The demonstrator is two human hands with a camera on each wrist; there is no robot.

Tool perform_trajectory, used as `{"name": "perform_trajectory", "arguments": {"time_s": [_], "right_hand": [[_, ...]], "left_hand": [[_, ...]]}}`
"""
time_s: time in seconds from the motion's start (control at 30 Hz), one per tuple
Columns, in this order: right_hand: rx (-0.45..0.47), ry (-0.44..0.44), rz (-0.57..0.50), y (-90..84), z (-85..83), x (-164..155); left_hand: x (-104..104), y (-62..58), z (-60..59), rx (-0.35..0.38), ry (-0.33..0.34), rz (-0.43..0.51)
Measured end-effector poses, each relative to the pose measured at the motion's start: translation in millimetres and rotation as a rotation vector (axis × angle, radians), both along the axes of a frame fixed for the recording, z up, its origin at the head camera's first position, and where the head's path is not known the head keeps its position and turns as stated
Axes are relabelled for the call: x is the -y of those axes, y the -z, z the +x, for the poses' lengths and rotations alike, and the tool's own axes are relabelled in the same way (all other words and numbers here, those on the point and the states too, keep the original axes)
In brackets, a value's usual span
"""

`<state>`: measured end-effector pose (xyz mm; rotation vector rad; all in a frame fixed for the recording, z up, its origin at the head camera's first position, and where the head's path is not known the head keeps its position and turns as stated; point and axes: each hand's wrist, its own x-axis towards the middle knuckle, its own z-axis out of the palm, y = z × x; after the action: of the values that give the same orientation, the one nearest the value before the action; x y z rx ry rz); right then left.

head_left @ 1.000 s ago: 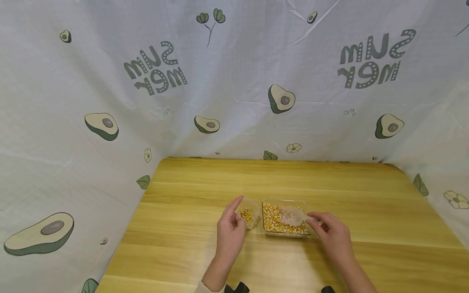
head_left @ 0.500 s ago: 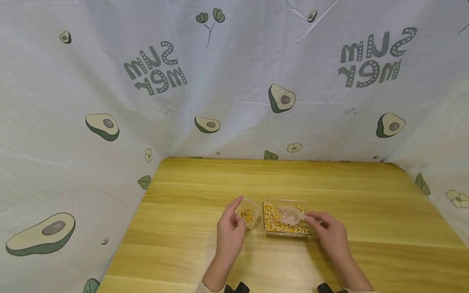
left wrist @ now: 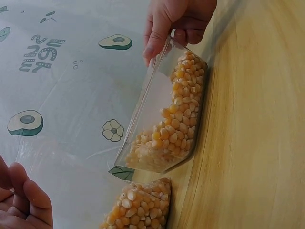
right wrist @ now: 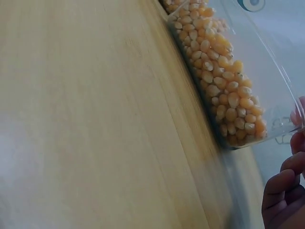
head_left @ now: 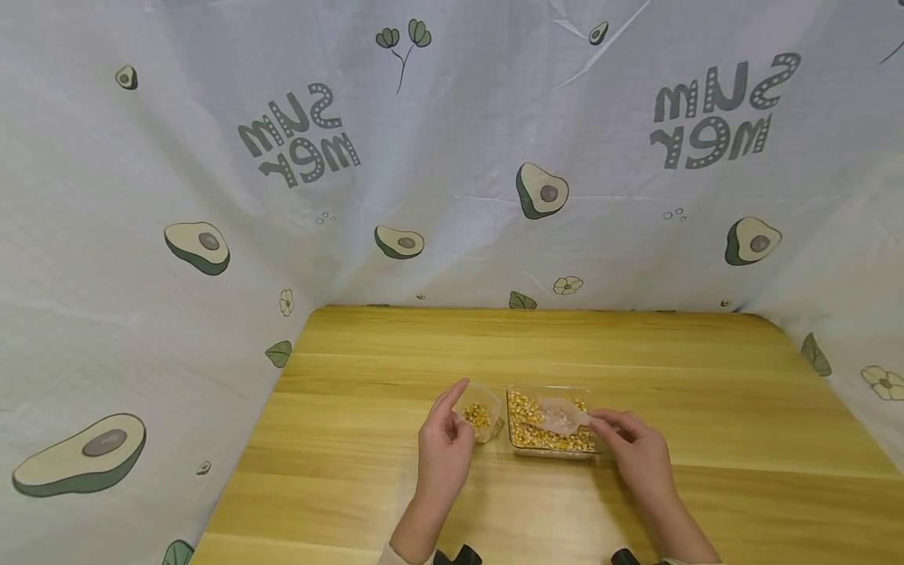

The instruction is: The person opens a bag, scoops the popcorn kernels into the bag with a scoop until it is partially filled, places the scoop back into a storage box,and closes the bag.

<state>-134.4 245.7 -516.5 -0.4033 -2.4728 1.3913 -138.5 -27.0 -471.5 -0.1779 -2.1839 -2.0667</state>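
One scoop (head_left: 556, 414), pale and translucent, bowl inside the clear dish (head_left: 554, 453), over the corn kernels (head_left: 526, 434); its load cannot be told for certain, though grains show faintly through it. Handle pinched between thumb and fingers of the right hand (head_left: 641, 453), at the dish's right side. One clear cup (head_left: 490, 397), just left of the dish, part filled with kernels, gripped by the left hand (head_left: 443, 451), thumb near, index finger on the far side. Hands well apart, both occupied. Step in hand, as judged: gathering kernels onto the scoop. Next move, as judged, calls for a level lift clear of the dish wall and a short carry to the steadied cup. Dish: rectangular, see-through, set on the wood-grained bench (head_left: 353, 447); kernels golden yellow with paler tips, glossy, heaped unevenly.
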Motion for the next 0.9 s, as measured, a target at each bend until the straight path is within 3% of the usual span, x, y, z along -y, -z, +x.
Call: {"name": "perform_trajectory", "arguments": {"time_s": [0.37,0.9], "right_hand": [[-0.015,0.04,-0.207,4.2,4.0,3.0],[-0.005,0.052,-0.275,3.8,7.6,0.3]], "left_hand": [[0.2,0.1,0.7,0.034,0.001,0.002],[0.5,-1.9,-0.6,0.048,0.02,0.019]]}}
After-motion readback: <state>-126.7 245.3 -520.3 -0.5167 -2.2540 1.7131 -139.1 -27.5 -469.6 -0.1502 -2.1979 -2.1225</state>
